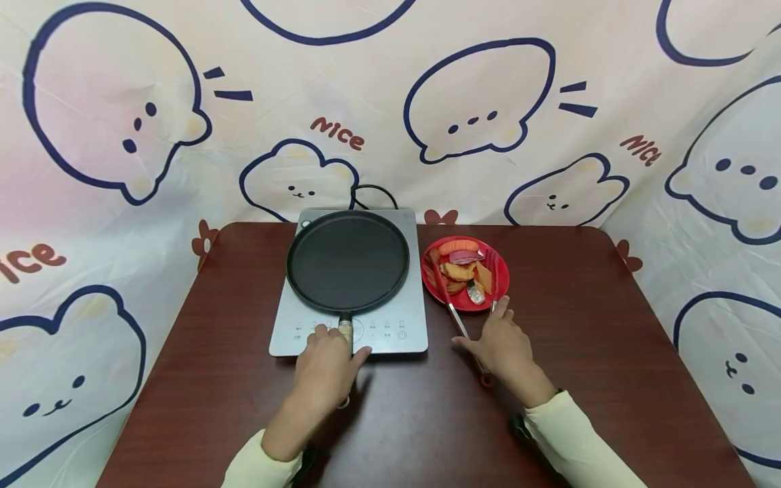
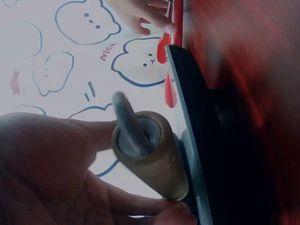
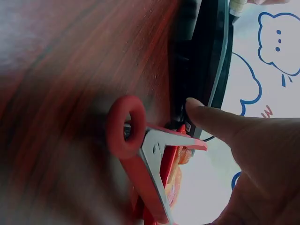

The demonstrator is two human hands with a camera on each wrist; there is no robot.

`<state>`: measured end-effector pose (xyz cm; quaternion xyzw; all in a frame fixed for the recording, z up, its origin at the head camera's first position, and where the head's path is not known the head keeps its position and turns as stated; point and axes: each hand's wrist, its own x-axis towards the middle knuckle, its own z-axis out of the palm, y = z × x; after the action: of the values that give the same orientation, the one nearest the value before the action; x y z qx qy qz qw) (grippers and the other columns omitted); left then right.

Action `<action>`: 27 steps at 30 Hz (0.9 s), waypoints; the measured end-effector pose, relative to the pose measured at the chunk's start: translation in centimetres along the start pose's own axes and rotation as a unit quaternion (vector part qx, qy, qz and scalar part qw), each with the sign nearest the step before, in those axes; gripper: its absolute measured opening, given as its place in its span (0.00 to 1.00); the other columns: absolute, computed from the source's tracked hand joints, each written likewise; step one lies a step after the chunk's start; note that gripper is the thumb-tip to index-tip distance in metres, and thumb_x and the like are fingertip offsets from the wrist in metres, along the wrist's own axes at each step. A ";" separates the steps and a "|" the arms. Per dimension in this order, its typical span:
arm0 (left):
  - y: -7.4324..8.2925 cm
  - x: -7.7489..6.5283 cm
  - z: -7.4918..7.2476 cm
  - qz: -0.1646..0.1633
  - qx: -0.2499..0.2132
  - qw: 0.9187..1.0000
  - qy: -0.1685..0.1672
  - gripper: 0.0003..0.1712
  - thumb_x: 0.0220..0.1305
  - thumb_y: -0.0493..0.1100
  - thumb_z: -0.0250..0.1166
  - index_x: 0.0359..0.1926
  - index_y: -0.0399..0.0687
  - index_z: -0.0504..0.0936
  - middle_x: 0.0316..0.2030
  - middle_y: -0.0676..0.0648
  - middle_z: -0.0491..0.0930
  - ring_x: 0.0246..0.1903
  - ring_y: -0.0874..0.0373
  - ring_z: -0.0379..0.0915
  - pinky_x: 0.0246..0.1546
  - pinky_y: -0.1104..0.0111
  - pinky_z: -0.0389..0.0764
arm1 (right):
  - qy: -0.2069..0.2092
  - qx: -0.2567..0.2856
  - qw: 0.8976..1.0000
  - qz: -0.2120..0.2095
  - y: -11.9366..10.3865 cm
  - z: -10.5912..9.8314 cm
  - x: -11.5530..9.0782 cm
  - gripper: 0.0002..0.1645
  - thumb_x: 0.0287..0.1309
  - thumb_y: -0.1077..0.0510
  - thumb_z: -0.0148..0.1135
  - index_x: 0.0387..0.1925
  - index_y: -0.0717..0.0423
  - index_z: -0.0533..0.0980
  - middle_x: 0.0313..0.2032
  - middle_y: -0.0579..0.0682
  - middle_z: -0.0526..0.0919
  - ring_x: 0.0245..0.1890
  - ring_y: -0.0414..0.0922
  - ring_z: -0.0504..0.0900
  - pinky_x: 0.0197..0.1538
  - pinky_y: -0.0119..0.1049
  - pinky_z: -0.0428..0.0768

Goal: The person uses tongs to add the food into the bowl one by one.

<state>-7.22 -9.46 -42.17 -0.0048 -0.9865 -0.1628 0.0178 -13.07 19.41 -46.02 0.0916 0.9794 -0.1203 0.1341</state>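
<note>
My left hand point(image 1: 326, 366) lies over the handle point(image 2: 157, 164) of a black flat frying pan point(image 1: 348, 261), thumb stretched out to the right. In the left wrist view the handle's end, with a metal hanging loop, shows between thumb and fingers. My right hand point(image 1: 506, 346) is over metal tongs point(image 1: 459, 322) with red tips and a red end ring point(image 3: 126, 126); its thumb points left and its fingers are spread from it. The tongs' arms stand apart, tips on a red plate point(image 1: 502, 295) of food pieces. The hand hides part of one arm.
The pan sits on a silver induction cooker point(image 1: 287, 339) with touch controls. A black cable point(image 1: 381, 190) rises behind it. On the plate are an orange piece point(image 1: 459, 246), pink slices point(image 1: 466, 257) and other food. A printed cloth point(image 1: 378, 88) hangs behind the brown table point(image 1: 201, 400).
</note>
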 end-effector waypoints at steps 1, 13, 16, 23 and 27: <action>0.0 0.0 0.0 0.004 0.003 1.000 0.000 0.26 0.56 0.56 0.68 0.31 0.34 0.77 0.29 0.38 0.72 0.31 0.45 0.73 0.26 0.56 0.77 | 0.000 -0.002 1.000 0.001 -0.2 0.1 0.1 0.83 0.38 0.22 0.65 0.70 0.75 0.35 0.65 0.79 0.58 0.55 0.70 0.74 0.49 0.60 0.77; 0.1 0.4 0.1 -0.003 0.003 1.000 -0.029 0.22 0.56 0.50 0.70 0.32 0.32 0.80 0.26 0.39 0.75 0.25 0.42 0.77 0.22 0.54 0.76 | 0.051 -0.019 0.998 0.018 -1.8 1.0 1.3 0.78 0.41 0.29 0.70 0.67 0.82 0.40 0.48 0.76 0.74 0.44 0.66 0.79 0.43 0.56 0.81; 0.1 0.6 0.2 0.001 0.010 1.000 -0.030 0.21 0.55 0.50 0.71 0.32 0.32 0.80 0.25 0.39 0.74 0.26 0.43 0.77 0.23 0.53 0.76 | 0.049 -0.002 0.998 0.033 -1.6 1.0 1.9 0.76 0.38 0.29 0.71 0.65 0.82 0.46 0.50 0.77 0.70 0.49 0.68 0.73 0.45 0.57 0.79; 0.0 0.8 0.1 0.013 0.016 0.999 -0.039 0.20 0.56 0.50 0.70 0.32 0.35 0.80 0.25 0.40 0.74 0.26 0.44 0.77 0.23 0.54 0.76 | 0.038 0.038 0.998 0.041 -0.8 0.9 2.4 0.57 0.33 0.30 0.74 0.46 0.74 0.64 0.38 0.64 0.68 0.35 0.59 0.76 0.35 0.52 0.81; -0.1 0.8 0.1 0.016 0.016 0.999 -0.043 0.18 0.56 0.50 0.70 0.30 0.38 0.79 0.25 0.40 0.74 0.25 0.44 0.77 0.22 0.55 0.76 | 0.031 0.031 0.998 0.037 -0.7 0.7 2.4 0.56 0.34 0.30 0.73 0.45 0.73 0.65 0.37 0.64 0.69 0.33 0.60 0.78 0.35 0.53 0.80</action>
<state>-8.05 -9.49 -42.26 -0.0274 -0.9887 -0.1461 -0.0215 -15.27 18.90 -47.23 0.1359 0.9747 -0.1428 0.1054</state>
